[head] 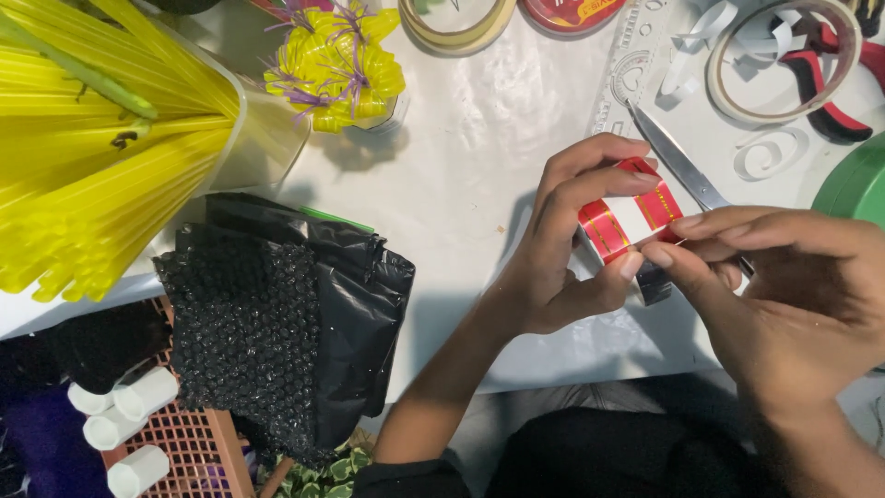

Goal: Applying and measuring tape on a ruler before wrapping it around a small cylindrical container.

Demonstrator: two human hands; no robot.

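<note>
Both hands work over a white table (pixel 479 157). My left hand (pixel 562 249) curls around a folded red ribbon with gold stripes and a white strip across it (pixel 631 219), fingers on top and thumb below. My right hand (pixel 784 295) pinches the ribbon's lower right end between thumb and forefinger. Steel scissors (pixel 678 161) lie on the table just behind the ribbon, partly hidden by my right hand.
A bundle of yellow straws (pixel 101 148) in a clear container fills the upper left. A yellow ribbon flower (pixel 336 65), tape rolls (pixel 456 23), red-handled pliers (pixel 825 88) and a green roll (pixel 857 184) lie at the back. Black bubble wrap (pixel 277 314) drapes over a basket (pixel 198 452).
</note>
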